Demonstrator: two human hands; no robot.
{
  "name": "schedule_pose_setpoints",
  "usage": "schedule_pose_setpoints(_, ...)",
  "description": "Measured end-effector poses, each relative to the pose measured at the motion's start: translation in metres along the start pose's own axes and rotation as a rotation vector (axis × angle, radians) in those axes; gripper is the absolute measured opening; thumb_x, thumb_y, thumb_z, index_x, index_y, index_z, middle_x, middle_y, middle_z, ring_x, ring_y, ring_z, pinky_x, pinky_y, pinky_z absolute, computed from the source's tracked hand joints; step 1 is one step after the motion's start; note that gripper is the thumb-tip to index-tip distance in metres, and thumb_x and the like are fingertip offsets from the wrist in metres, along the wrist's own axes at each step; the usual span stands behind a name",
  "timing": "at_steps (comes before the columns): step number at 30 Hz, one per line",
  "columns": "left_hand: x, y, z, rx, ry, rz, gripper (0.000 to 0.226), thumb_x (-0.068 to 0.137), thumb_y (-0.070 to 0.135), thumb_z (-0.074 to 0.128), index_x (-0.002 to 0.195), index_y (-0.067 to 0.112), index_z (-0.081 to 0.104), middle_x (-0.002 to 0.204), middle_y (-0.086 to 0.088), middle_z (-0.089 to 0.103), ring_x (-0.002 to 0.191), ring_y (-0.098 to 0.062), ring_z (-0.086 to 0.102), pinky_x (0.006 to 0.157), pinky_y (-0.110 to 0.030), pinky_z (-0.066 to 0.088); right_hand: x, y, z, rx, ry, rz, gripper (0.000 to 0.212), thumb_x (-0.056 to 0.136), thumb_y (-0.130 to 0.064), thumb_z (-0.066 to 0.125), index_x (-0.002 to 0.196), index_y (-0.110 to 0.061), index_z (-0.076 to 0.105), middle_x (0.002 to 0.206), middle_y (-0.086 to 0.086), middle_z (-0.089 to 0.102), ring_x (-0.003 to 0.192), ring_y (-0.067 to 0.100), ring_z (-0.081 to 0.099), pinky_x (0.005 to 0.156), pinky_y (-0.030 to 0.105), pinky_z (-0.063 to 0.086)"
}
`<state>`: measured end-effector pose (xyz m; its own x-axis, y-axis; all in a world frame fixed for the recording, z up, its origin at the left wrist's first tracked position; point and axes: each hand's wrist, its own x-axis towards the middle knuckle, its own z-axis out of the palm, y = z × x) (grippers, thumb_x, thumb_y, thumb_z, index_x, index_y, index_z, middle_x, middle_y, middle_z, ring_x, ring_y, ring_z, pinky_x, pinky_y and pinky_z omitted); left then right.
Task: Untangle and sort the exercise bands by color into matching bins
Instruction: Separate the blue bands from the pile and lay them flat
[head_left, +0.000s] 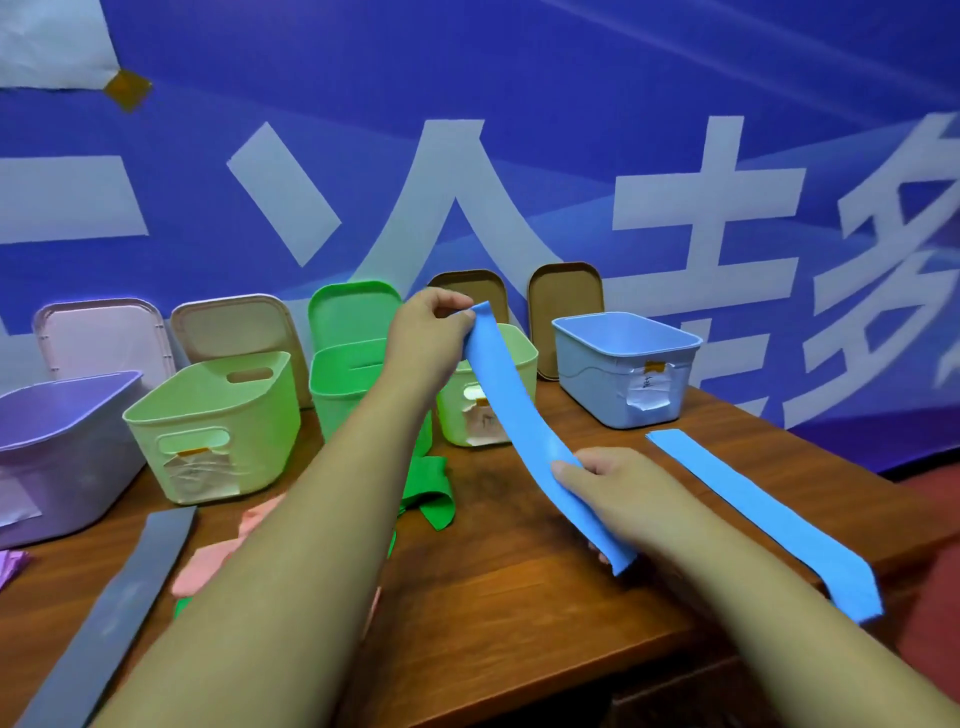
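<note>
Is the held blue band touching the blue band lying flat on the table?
Apart. Head view: held band and flat band are separated by bare table.

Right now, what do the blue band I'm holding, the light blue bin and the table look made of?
Held blue band: probably thin rubber or latex, matte; it hangs in a limp curve. Light blue bin: moulded plastic, smooth, faint sheen. Table: wood or wood-look laminate; brown grain shows.

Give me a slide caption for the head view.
Left hand and right hand hold a blue band near the blue bin.
</note>
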<state>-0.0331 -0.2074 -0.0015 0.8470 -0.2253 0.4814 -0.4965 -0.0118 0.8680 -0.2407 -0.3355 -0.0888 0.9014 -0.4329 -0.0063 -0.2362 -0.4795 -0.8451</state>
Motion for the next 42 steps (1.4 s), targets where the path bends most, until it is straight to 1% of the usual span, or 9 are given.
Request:
schedule_pose_setpoints(3,-0.011,-0.012,0.049,0.001,-0.037,0.001,0.012,0.095,0.012,0.066,0.101,0.020,0.073,0.096,0.004,0.072,0.076,-0.010,0.065,0.066,-0.032,0.057,-0.006,0.023,-0.036,-0.255,0.114,-0.013,0.044,0.103,-0.046,0.058,0.069,-0.021,0.044,0.063,-0.001,0.048,0.058,0.018,0.054,0.058,0.036,0.046)
schedule_pose_setpoints(5,-0.017,-0.019,0.080,-0.016,-0.053,-0.005,0.013,0.095,0.014,0.064,0.102,0.020,0.073,0.097,0.003,0.072,0.074,-0.010,0.065,0.069,-0.036,0.060,-0.012,0.036,-0.057,-0.374,0.175,0.005,0.046,0.101,-0.047,0.058,0.069,-0.021,0.039,0.068,-0.001,0.042,0.061,0.016,0.043,0.059,0.036,0.034)
schedule_pose_setpoints(8,-0.025,-0.030,0.126,-0.022,-0.094,-0.036,0.012,0.091,0.016,0.065,0.095,0.025,0.071,0.096,0.003,0.073,0.079,-0.018,0.066,0.079,-0.044,0.061,-0.020,0.056,-0.085,-0.426,0.220,0.064,0.046,0.099,-0.045,0.062,0.069,-0.019,0.039,0.068,0.003,0.040,0.062,0.018,0.039,0.058,0.038,0.029)
schedule_pose_setpoints(11,-0.032,-0.045,0.171,-0.017,-0.135,-0.077,0.011,0.090,0.015,0.067,0.089,0.027,0.068,0.092,0.006,0.072,0.083,-0.019,0.067,0.087,-0.044,0.061,-0.025,0.079,-0.106,-0.426,0.250,0.133,0.043,0.095,-0.045,0.065,0.071,-0.014,0.048,0.066,0.005,0.048,0.062,0.021,0.046,0.059,0.038,0.035)
schedule_pose_setpoints(14,-0.043,-0.054,0.207,0.045,-0.153,-0.048,0.015,0.093,0.011,0.066,0.090,0.026,0.066,0.088,0.013,0.067,0.089,-0.015,0.066,0.079,-0.025,0.055,-0.027,0.099,-0.121,-0.404,0.310,0.193,0.032,0.093,-0.045,0.067,0.079,-0.017,0.062,0.070,0.001,0.066,0.069,0.020,0.063,0.062,0.036,0.046)
schedule_pose_setpoints(20,-0.056,-0.073,0.258,0.240,-0.277,0.002,0.010,0.101,0.016,0.059,0.104,0.025,0.061,0.109,0.005,0.066,0.097,-0.016,0.059,0.078,-0.023,0.037,-0.029,0.121,-0.139,-0.491,0.380,0.259,0.025,0.092,-0.047,0.067,0.085,-0.023,0.064,0.082,-0.001,0.071,0.081,0.022,0.069,0.069,0.035,0.055)
schedule_pose_setpoints(28,-0.066,-0.101,0.290,0.392,-0.333,-0.029,0.004,0.104,0.022,0.058,0.104,0.025,0.060,0.107,-0.003,0.068,0.095,-0.025,0.063,0.078,-0.035,0.049,-0.027,0.136,-0.135,-0.588,0.414,0.250,0.025,0.096,-0.050,0.061,0.101,-0.026,0.062,0.097,0.002,0.070,0.091,0.028,0.064,0.071,0.036,0.051)
schedule_pose_setpoints(32,-0.065,-0.107,0.294,0.469,-0.320,0.036,0.007,0.104,0.021,0.056,0.101,0.026,0.059,0.099,-0.004,0.067,0.089,-0.027,0.062,0.070,-0.034,0.042,-0.028,0.138,-0.134,-0.567,0.421,0.238,0.024,0.097,-0.050,0.058,0.106,-0.028,0.064,0.091,0.001,0.068,0.087,0.028,0.064,0.068,0.035,0.049)
schedule_pose_setpoints(42,-0.063,-0.114,0.299,0.663,-0.331,0.094,0.008,0.101,0.013,0.056,0.104,0.020,0.058,0.109,-0.008,0.063,0.093,-0.027,0.060,0.068,-0.039,0.041,-0.032,0.128,-0.130,-0.683,0.383,0.247,0.026,0.099,-0.048,0.056,0.114,-0.030,0.066,0.093,-0.001,0.067,0.087,0.024,0.066,0.073,0.036,0.059)
